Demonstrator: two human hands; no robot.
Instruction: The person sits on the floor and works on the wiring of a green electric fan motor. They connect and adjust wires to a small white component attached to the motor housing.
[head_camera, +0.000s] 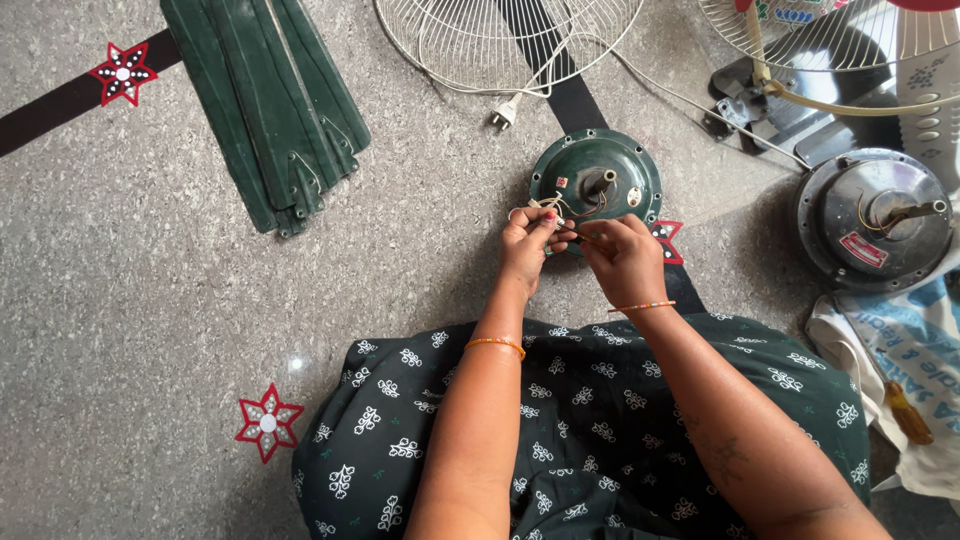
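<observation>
Both hands meet just in front of the round dark-green metal fan motor (596, 180) on the speckled stone floor (150, 320), the left hand (528, 240) and right hand (622, 255) pinching its thin loose wires (566, 212).

Dark green fan motor (597, 180), speckled grey floor (150, 330).

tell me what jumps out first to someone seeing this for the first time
At the centre, the left hand and right hand pinch thin wires coming from a round green fan motor on the speckled floor. At upper left lies a stack of dark green fan blades. A second, silver motor sits at the right edge, with wire fan guards along the top.
</observation>
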